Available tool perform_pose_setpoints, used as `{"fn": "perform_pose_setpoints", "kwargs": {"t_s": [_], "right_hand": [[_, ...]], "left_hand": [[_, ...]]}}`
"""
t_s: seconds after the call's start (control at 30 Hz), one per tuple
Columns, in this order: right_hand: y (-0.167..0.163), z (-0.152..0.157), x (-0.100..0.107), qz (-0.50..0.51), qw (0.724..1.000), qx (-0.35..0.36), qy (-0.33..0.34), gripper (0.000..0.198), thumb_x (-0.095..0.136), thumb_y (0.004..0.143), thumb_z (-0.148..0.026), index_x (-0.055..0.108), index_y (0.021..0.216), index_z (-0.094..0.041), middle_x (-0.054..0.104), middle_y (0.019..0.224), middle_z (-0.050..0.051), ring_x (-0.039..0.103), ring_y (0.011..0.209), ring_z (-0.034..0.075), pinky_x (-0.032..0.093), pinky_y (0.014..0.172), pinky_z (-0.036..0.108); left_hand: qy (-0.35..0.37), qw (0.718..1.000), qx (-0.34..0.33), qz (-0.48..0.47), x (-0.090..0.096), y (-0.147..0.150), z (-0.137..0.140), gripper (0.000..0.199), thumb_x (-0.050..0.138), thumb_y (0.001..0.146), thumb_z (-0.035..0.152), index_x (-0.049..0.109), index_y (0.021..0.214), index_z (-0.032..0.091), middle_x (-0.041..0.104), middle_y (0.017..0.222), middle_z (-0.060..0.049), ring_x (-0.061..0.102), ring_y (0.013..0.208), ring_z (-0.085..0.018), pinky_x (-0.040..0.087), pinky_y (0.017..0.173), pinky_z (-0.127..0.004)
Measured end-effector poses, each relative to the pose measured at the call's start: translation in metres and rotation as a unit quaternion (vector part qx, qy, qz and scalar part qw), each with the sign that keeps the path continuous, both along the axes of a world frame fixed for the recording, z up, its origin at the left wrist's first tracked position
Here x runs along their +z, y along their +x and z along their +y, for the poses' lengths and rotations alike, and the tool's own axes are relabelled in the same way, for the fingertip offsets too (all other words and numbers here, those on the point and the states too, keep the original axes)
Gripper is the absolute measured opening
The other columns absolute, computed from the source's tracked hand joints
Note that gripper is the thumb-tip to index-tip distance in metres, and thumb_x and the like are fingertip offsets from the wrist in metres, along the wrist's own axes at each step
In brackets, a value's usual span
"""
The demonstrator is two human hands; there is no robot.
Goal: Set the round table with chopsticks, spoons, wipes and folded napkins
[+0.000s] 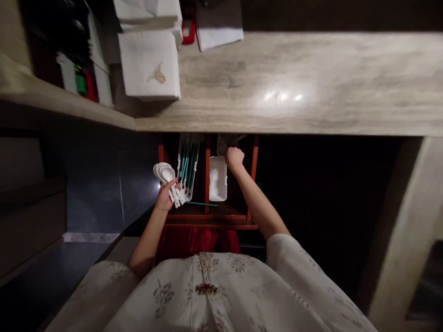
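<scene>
Several white spoons are fanned out in my left hand, which is closed around their handles at the left side of an open drawer. My right hand reaches to the back of the drawer's right compartment, at a second white container partly under the counter. The fingers there curl out of sight, and what they hold, if anything, is hidden. Nearer to me in that compartment is a white bin. A long white basket with several dark and teal pencils fills part of the left compartment.
A single teal pencil lies across the front of the drawer. Above runs a pale stone counter, its edge overhanging the drawer's back. Stacked white napkins and a red object rest on it.
</scene>
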State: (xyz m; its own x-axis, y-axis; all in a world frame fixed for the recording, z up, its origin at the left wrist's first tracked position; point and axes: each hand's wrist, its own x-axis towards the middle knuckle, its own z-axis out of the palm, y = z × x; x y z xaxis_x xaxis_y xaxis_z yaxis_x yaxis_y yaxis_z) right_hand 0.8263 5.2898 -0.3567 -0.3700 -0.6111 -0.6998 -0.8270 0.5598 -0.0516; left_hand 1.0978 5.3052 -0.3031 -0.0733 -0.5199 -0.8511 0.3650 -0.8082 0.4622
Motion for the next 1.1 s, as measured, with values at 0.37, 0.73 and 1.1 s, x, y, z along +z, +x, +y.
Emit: {"fn": "perform_pose_setpoints", "kwargs": {"t_s": [0.37,0.73,1.1], "right_hand": [[0.043,0.032,0.16,-0.2,0.97,-0.023,-0.137,0.042,0.028,0.096,-0.033,0.058,0.119,-0.016,0.064,0.109,0.013,0.061,0.101,0.022,0.045,0.084,0.03],[0.175,-0.048,0.275,-0.489,0.769,0.311,-0.269,0.04,0.027,0.096,-0.034,0.055,0.119,-0.017,0.063,0.104,0.008,0.06,0.096,0.015,0.047,0.086,0.026],[0.442,-0.164,0.311,-0.57,0.649,0.481,-0.148,0.03,0.04,0.092,-0.031,0.062,0.108,-0.017,0.067,0.098,0.005,0.061,0.086,0.013,0.045,0.077,0.022]], "left_hand": [[-0.037,0.997,0.072,-0.017,0.092,0.016,-0.013,0.041,0.081,0.055,0.019,0.054,0.086,0.017,0.058,0.067,0.005,0.051,0.051,-0.004,0.042,0.051,-0.016],[-0.106,0.95,0.287,-0.063,0.188,0.049,-0.01,0.037,0.08,0.055,0.025,0.056,0.081,0.016,0.061,0.065,0.004,0.057,0.052,-0.009,0.045,0.05,-0.018],[0.005,0.774,0.606,-0.184,0.175,0.303,0.02,0.026,0.078,0.052,0.024,0.061,0.071,0.023,0.061,0.058,0.008,0.057,0.05,-0.006,0.046,0.048,-0.016]]}}
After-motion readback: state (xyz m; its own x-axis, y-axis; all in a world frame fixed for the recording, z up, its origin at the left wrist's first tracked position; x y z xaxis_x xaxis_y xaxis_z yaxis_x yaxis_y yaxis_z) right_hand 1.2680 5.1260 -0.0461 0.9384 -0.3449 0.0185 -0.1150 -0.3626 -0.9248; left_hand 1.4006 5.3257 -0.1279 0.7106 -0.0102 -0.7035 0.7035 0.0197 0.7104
